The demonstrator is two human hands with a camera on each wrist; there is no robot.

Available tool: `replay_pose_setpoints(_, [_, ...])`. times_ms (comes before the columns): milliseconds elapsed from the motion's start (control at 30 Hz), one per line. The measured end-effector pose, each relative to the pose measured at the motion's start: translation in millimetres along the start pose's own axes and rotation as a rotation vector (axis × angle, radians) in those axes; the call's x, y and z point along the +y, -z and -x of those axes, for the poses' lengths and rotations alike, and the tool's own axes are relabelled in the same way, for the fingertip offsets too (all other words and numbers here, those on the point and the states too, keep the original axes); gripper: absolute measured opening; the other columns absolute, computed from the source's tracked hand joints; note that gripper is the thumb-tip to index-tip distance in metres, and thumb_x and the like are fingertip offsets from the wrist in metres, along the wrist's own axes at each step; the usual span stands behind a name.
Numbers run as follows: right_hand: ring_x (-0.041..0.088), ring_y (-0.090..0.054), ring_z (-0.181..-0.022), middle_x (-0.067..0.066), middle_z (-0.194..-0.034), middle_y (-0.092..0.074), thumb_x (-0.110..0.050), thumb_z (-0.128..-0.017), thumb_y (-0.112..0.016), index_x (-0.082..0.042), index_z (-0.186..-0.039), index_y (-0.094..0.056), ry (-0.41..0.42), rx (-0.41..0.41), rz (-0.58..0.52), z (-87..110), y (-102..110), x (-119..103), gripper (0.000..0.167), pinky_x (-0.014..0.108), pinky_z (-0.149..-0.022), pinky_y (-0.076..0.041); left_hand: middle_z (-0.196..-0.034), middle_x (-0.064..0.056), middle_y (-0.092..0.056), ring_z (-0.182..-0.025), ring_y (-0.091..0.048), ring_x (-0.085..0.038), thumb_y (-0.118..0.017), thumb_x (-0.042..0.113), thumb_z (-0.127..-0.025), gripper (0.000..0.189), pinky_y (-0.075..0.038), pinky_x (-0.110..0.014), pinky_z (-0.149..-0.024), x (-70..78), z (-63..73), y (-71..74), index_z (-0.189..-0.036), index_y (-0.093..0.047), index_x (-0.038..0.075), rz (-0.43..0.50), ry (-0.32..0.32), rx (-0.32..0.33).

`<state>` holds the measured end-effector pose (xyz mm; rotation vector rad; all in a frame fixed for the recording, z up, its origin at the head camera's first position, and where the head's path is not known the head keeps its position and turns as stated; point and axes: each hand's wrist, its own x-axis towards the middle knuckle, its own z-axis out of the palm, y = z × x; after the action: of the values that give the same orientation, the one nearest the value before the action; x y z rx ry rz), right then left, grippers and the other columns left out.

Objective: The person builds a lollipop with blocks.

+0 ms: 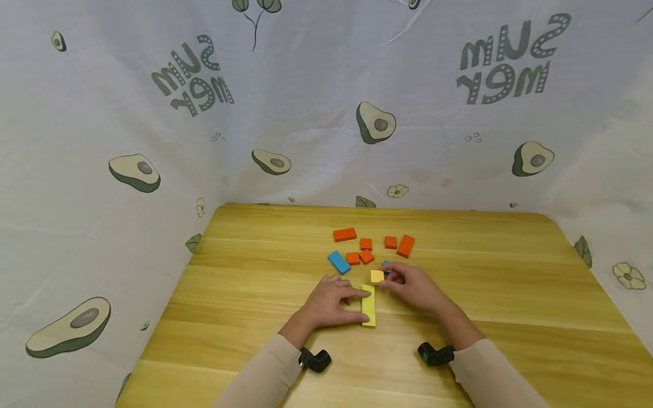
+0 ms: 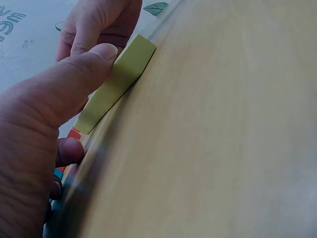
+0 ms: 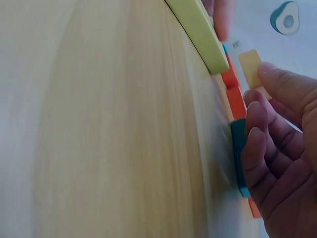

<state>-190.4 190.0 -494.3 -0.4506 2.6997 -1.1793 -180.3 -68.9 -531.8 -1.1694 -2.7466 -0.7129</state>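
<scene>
Backdrop, white fabric (image 1: 306,85), avocado-printed: hanging behind a wood-grained yellow-brown surface (image 1: 245,266).

Left hand (image 1: 329,303), beige sleeve (image 1: 265,374), black angular wrist device (image 1: 314,360): its grip is holding 1 yellow oblong block, thumb and forefinger spreading well apart along the length, thumb at the near end, forefinger toward the far end.

Blue oblong block (image 1: 339,262): lying aslant beyond the left hand.

Red oblong block (image 1: 344,234): lying farther back, near the blue piece.

Red square blocks, 3: 1 (image 1: 353,259) is lying just beside another (image 1: 366,256); the third (image 1: 365,244) is lying just behind them.

Yellow oblong block (image 1: 369,309): resting on the surface between the hands, pointing away from the person.

Pale orange-yellow square block (image 1: 377,276): being held just past the yellow block's far end.

Second blue block (image 1: 386,264): lying partly hidden behind the right hand.

Fourth red square block (image 1: 390,242), second red oblong block (image 1: 406,246): lying side by side.

Right hand (image 1: 413,286), similarly sleeved: its grip is pinching the orange-yellow piece between thumb and fingertip, nearly closed.
</scene>
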Motion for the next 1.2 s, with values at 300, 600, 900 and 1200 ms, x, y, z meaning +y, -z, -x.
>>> replay_pose_setpoints(300, [0.009,-0.055,-0.068,-0.003,-0.084,-0.067,-0.025,-0.097,-0.071,-0.009,-0.122,-0.067,0.010,-0.025,-0.007,-11.0,-16,-1,0.031,0.024,-0.063,-0.046,-0.081,0.018,-0.060,-0.078,-0.044,0.001,-0.075,0.063,-0.083,0.053,-0.031,-0.022,-0.076,0.5,-0.9,0.3,-0.130,-0.071,0.039,-0.009,0.009,-0.008])
replay_pose_setpoints(600, [0.008,-0.060,-0.075,-0.004,-0.087,-0.068,-0.026,-0.099,-0.067,-0.012,-0.121,-0.070,0.005,-0.009,0.050,-14.5,-22,0,0.026,0.027,-0.069,-0.048,-0.080,0.018,-0.060,-0.078,-0.043,0.001,-0.076,0.062,-0.083,0.052,-0.032,-0.022,-0.077,0.2,-1.0,-1.1,-0.129,-0.071,0.038,-0.008,0.011,-0.004])
replay_pose_setpoints(900, [0.009,-0.060,-0.079,-0.005,-0.088,-0.069,-0.026,-0.100,-0.067,-0.015,-0.121,-0.071,-0.012,-0.008,0.070,-14.9,-23,0,0.025,0.032,-0.075,-0.048,-0.079,0.018,-0.059,-0.078,-0.043,0.001,-0.076,0.062,-0.083,0.051,-0.032,-0.022,-0.077,-0.6,-1.6,-1.3,-0.128,-0.072,0.038,-0.005,0.007,0.003])
replay_pose_setpoints(1200, [0.009,-0.058,-0.076,-0.005,-0.087,-0.067,-0.024,-0.099,-0.067,-0.013,-0.121,-0.070,-0.008,-0.020,0.055,-13.6,-21,0,0.024,0.027,-0.071,-0.047,-0.078,0.018,-0.057,-0.077,-0.042,0.001,-0.076,0.063,-0.082,0.052,-0.033,-0.023,-0.078,0.7,-1.6,-1.9,-0.128,-0.072,0.039,-0.023,0.010,-0.005])
